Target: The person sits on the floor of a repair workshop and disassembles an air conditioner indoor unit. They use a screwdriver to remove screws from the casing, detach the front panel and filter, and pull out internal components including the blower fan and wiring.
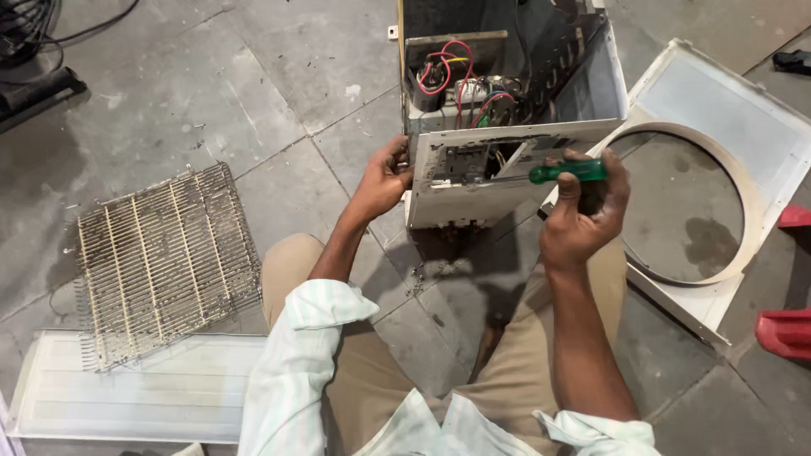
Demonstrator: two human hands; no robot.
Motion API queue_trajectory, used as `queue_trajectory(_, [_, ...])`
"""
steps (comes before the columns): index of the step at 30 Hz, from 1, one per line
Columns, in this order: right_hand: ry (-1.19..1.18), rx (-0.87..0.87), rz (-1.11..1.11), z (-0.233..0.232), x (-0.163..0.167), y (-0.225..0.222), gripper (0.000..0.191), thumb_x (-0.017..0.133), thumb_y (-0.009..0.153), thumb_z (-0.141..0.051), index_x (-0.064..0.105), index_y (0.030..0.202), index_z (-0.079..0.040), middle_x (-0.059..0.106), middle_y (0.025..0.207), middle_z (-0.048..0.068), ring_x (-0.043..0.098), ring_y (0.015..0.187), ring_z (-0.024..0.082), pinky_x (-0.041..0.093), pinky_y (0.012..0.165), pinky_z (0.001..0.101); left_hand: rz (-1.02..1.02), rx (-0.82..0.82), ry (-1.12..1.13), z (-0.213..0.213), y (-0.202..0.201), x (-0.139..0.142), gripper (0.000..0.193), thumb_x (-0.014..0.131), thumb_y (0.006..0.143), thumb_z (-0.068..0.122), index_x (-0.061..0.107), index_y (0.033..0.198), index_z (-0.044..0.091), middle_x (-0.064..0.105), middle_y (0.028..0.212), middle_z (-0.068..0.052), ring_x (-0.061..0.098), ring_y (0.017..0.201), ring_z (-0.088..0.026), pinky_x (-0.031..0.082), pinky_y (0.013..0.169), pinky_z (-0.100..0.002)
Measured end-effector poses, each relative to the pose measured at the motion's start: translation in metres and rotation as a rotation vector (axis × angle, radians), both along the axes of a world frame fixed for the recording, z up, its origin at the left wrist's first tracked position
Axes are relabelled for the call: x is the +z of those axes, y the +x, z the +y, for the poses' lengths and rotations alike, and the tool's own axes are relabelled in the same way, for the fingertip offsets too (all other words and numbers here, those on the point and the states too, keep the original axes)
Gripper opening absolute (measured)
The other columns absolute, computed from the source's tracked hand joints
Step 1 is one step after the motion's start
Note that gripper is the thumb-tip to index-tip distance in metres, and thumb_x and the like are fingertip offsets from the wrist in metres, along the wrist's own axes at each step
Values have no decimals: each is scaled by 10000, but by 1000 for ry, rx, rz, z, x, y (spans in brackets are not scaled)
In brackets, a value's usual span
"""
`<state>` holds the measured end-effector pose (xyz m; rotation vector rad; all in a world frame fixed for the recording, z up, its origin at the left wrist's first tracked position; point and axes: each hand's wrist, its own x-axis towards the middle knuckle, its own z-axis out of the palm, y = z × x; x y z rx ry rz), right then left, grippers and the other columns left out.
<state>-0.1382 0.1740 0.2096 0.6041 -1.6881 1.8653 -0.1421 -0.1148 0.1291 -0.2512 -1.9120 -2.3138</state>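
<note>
Opened appliance casing (507, 110) upper centre of frame, wires exposed, on floor. White panel (481, 181) below it, left hand (384, 181) fingers closed on its left edge. Right hand (583, 215) fingers wrapped around green-handled screwdriver (568, 172), tip at panel.

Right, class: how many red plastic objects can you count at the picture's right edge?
2: one red piece beside the white fan panel, one larger red piece lower on the floor. Both are cut off; more may be hidden.
</note>
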Motion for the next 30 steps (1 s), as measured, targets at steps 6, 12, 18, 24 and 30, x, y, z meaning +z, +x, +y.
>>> queue_trajectory(6, [46,-22,20,0,-1,2,446,641,1184,-29,409,1563,-66,663,1310,185,712,1135,255,592,1058,386,3,-15,30,-1,-3,-7,396,643,987,-56,544,1365,10,697,1257,-84,647,1160,-149,541,989,-306])
queue_trajectory(12, [23,-65,7,3,-2,1,423,665,1186,-70,402,1518,-53,681,1288,182,721,1126,247,593,1058,368,-24,-2,27,-1,-3,-8,432,625,973,-72,519,1387,-10,694,1260,-105,649,1153,-163,542,975,-312])
queue_trajectory(18, [17,-66,33,6,-3,1,427,674,1191,-87,406,1523,-63,680,1266,173,718,1107,241,607,1041,371,-41,5,26,-1,-2,-6,420,617,986,-77,509,1388,-20,696,1238,-115,655,1124,-167,552,951,-309])
queue_trajectory(24, [-45,-64,18,5,-4,1,471,689,1179,-115,401,1548,-65,681,1262,168,712,1117,234,620,1036,387,-61,-18,26,-2,1,-2,415,599,993,-69,514,1396,-18,695,1233,-106,645,1072,-153,546,856,-284])
queue_trajectory(30, [-57,-78,17,9,-6,-2,444,687,1203,-125,397,1532,-60,678,1270,172,688,1117,232,597,1042,393,-111,11,20,-3,-3,-2,546,600,983,-24,413,1496,-10,670,1307,-101,671,1076,-167,585,842,-315])
